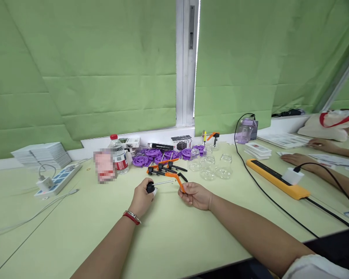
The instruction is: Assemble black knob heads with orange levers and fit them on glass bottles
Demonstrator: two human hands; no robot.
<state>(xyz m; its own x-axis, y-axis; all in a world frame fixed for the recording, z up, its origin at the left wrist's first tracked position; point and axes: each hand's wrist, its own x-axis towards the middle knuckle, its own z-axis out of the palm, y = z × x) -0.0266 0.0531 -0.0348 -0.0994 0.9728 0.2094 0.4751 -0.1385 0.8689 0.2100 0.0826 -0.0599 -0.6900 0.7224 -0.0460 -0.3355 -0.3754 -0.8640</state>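
Observation:
My left hand [142, 197] is closed around a black part with a thin metal rod [164, 182], which points to the right. A bit of something white shows under its fingers. The rod's tip reaches an orange bent lever [178, 180]; whether they touch I cannot tell. My right hand [195, 195] pinches the lower end of that lever between thumb and fingers. A short black bent piece [183, 177] shows just behind the lever. Beyond both hands lie several black parts with orange levers [162, 167], and behind them are purple round openwork pieces [154, 155].
Clear glass jars [223, 167] stand behind my right hand. A water bottle [121, 157] and white power strip [58, 181] are at left. An orange power strip [276, 180], black cable [267, 192] and another person's hands [296, 159] are at right.

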